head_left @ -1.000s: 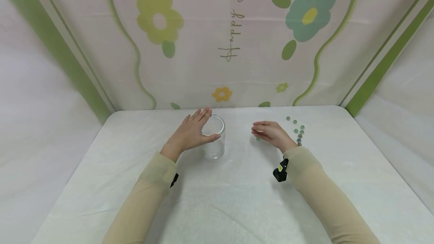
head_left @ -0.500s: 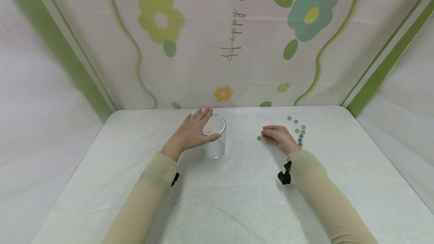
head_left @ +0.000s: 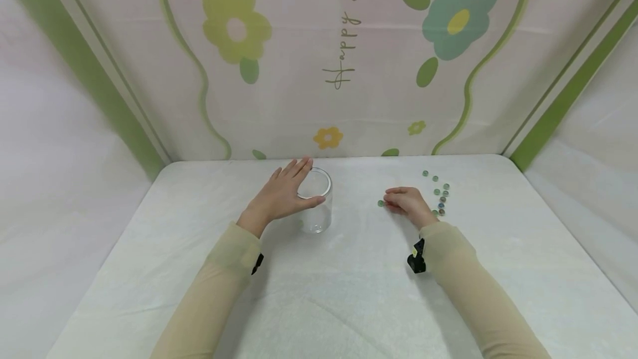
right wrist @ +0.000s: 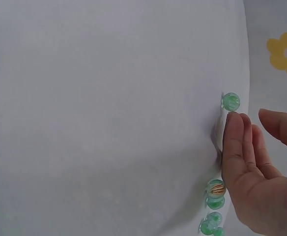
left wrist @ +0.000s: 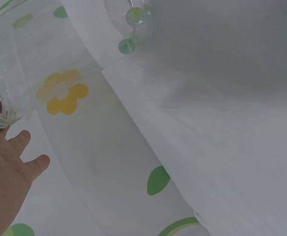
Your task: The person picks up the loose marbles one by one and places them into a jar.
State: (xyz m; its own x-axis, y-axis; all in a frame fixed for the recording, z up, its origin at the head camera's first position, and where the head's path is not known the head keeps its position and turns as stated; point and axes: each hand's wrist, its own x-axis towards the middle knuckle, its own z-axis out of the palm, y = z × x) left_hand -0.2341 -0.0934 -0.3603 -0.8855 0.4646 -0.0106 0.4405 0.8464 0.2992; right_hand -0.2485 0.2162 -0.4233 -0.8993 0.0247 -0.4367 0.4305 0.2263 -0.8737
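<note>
A clear glass jar (head_left: 319,216) stands upright on the white-covered table. My left hand (head_left: 280,195) rests at its rim with fingers stretched along the far side and the thumb reaching across the near side. Through the glass in the left wrist view, a green marble (left wrist: 136,16) shows near the jar's base. To the right, my right hand (head_left: 407,204) is low over the table, fingertips close beside a single green marble (head_left: 381,203). In the right wrist view the thumb stands apart from the fingers (right wrist: 234,142), with nothing seen between them.
Right of my right hand, several green and darker marbles (head_left: 441,205) form a loose curved line on the tabletop (head_left: 319,303). One striped marble (right wrist: 215,188) shows in the right wrist view. Behind the table hangs a flower-printed curtain (head_left: 299,71).
My right hand has drawn back to the right and slightly nearer me, uncovering the single green marble. The left hand and the jar have kept their places.
</note>
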